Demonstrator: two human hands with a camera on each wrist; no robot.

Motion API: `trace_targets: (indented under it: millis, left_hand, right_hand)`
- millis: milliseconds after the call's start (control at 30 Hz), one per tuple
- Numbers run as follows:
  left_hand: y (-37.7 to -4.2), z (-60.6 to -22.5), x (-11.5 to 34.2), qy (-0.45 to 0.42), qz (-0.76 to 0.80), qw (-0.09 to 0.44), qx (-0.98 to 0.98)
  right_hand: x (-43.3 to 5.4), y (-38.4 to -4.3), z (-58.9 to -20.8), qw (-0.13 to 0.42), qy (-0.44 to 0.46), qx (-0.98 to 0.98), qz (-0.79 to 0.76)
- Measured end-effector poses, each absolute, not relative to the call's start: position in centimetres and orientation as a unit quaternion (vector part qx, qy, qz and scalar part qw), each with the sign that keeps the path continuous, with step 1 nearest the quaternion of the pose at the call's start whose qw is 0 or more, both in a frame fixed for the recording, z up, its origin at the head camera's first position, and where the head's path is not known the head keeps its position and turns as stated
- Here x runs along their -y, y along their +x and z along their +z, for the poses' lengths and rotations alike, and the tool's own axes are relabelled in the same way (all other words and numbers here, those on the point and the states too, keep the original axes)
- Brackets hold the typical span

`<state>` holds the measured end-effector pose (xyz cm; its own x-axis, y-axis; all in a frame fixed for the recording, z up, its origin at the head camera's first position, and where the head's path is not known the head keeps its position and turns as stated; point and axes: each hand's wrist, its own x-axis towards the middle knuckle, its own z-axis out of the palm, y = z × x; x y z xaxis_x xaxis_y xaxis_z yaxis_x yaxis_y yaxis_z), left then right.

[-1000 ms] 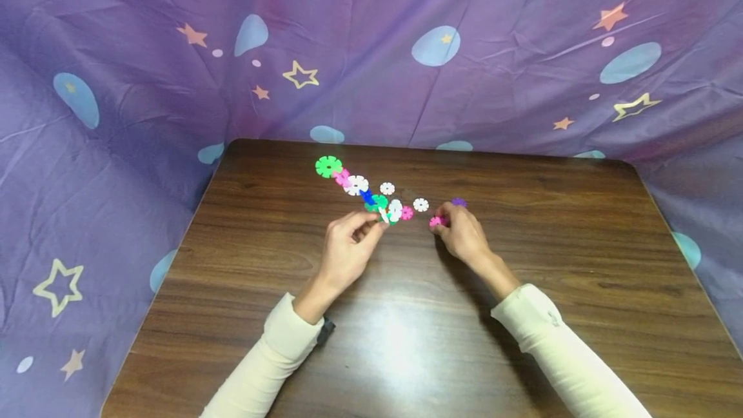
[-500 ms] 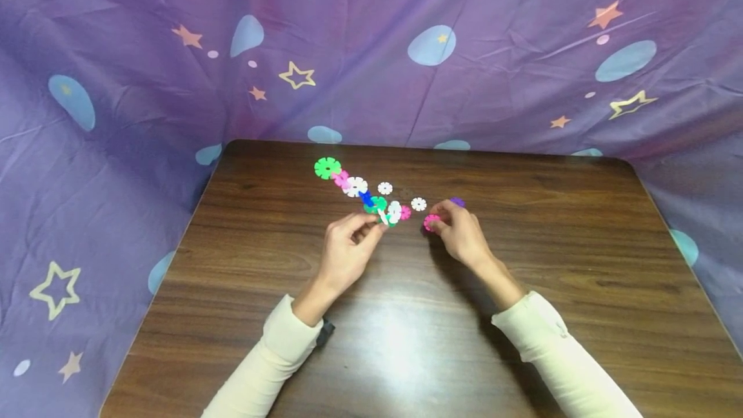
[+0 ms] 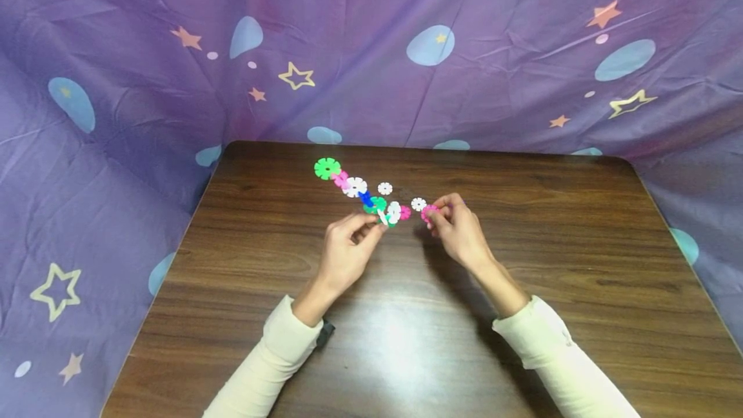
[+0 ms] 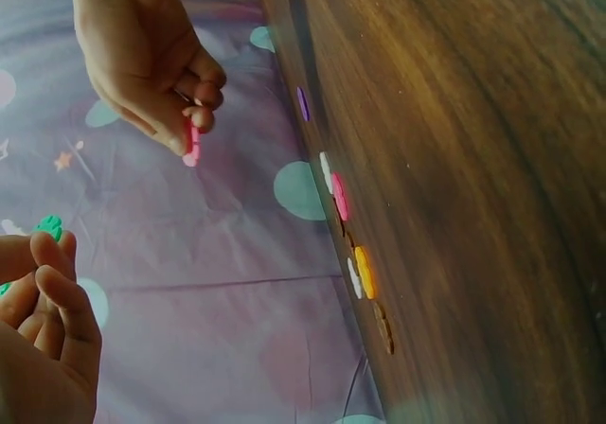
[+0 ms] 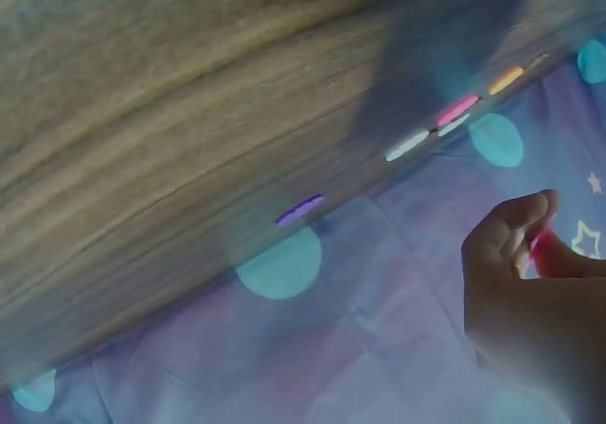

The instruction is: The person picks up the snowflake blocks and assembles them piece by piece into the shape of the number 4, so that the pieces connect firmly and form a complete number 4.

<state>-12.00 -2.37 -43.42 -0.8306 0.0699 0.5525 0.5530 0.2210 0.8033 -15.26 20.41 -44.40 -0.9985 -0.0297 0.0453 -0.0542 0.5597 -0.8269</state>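
My left hand (image 3: 348,247) pinches the near end of a chain of slotted plastic snowflake discs. The chain slants away to the back left, from a green and white end through a blue disc (image 3: 365,199) and a white disc (image 3: 355,187) to a bright green disc (image 3: 327,168). To the right, my right hand (image 3: 461,234) holds a pink snowflake disc (image 3: 430,213) between thumb and fingers. In the left wrist view that pink disc (image 4: 193,146) is raised above the table, apart from the green disc (image 4: 49,226) at my left fingertips.
Loose discs lie on the brown wooden table (image 3: 551,244): white ones (image 3: 385,188), a pink one (image 3: 405,213), a yellow one (image 4: 365,273) and a purple one (image 5: 300,209). Behind the table hangs a purple patterned curtain (image 3: 371,95).
My right hand has lifted the pink disc and brought it slightly left, turning its face more into view. My left hand and the chain stay nearly still.
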Motion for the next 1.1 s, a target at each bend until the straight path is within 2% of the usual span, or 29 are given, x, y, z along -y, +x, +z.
trace_targets:
  millis: [600, 900, 1100]
  left_hand:
    - [-12.0, -43.5, 2.5, -0.204, -0.585, 0.196, 0.760]
    - [-12.0, -43.3, 2.5, -0.205, -0.582, 0.191, 0.764]
    - [-11.9, -43.1, 2.4, -0.216, -0.575, 0.186, 0.767]
  right_hand:
    - [-18.8, -12.4, -40.2, 0.081, 0.082, 0.863, 0.492]
    - [-18.2, -11.6, -39.2, 0.086, 0.094, 0.829, 0.544]
    - [-17.8, -11.0, -38.4, 0.126, 0.113, 0.840, 0.516]
